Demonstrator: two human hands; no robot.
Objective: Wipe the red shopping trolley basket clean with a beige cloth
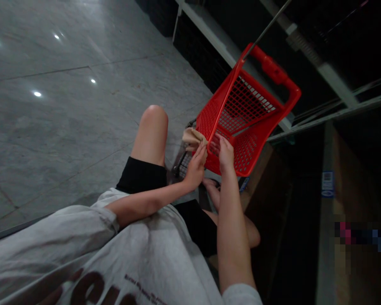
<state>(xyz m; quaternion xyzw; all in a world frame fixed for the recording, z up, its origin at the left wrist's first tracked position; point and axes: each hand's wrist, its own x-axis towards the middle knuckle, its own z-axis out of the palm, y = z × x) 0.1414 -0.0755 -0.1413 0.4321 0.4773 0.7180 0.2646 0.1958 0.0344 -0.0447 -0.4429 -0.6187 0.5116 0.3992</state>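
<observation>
A red plastic mesh shopping basket (247,110) on a small cart frame stands tilted in front of me. My left hand (195,167) is closed on a beige cloth (193,137) and presses it against the basket's near corner. My right hand (226,153) grips the basket's near rim, fingers curled over the red mesh. My bare knee (154,123) rises to the left of the basket. I wear a grey shirt and black shorts.
Grey polished floor tiles (51,118) spread to the left, with ceiling lights reflected in them. Dark shelving with white rails (336,84) runs along the right. A blue price label (327,184) is fixed to a shelf edge.
</observation>
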